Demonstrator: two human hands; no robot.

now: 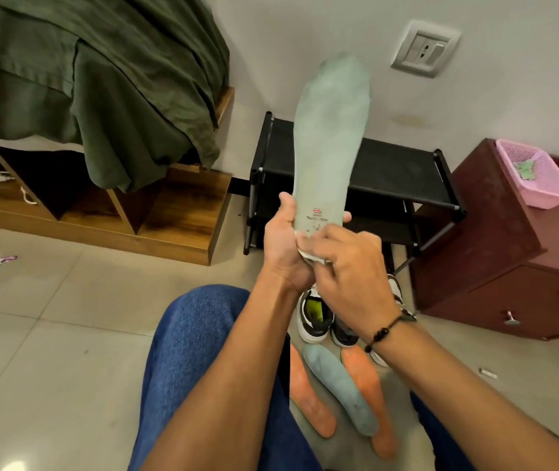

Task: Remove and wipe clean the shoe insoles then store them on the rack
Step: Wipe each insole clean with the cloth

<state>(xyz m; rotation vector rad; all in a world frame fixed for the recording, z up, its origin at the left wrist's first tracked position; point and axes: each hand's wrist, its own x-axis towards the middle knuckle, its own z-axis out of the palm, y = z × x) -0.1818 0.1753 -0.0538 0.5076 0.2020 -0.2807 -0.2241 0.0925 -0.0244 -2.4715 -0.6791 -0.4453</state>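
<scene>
Centre frame, head view: left hand point(283, 246) is gripping the heel end of a pale green insole point(331, 144), thumb curling over its 9 o'clock edge and fingertips showing past its 3 o'clock edge. Insole is standing nearly upright, toe pointing to 12 o'clock, printed logo facing the camera. Right hand point(349, 270) is pinching a white wipe point(308, 254) with curled fingers and pressing it against the insole's heel, just beside the left palm; a beaded bracelet point(385, 329) is circling that wrist.

Behind the insole, a black rack point(404, 175) is standing against the wall. At 3 o'clock, a maroon cabinet point(495, 253) is carrying a pink basket point(540, 176). At 10 o'clock, a green sheet point(94, 73) is hanging over a wooden bed frame point(176, 215).

At 6 o'clock, on the tiled floor point(50, 317) between two denim-clad knees, a second green insole point(341, 390) is lying between two orange insoles point(310, 402), touching the one at 3 o'clock. Just beyond them, toward 12 o'clock, shoes point(315, 317) are sitting partly hidden beneath the right forearm.
</scene>
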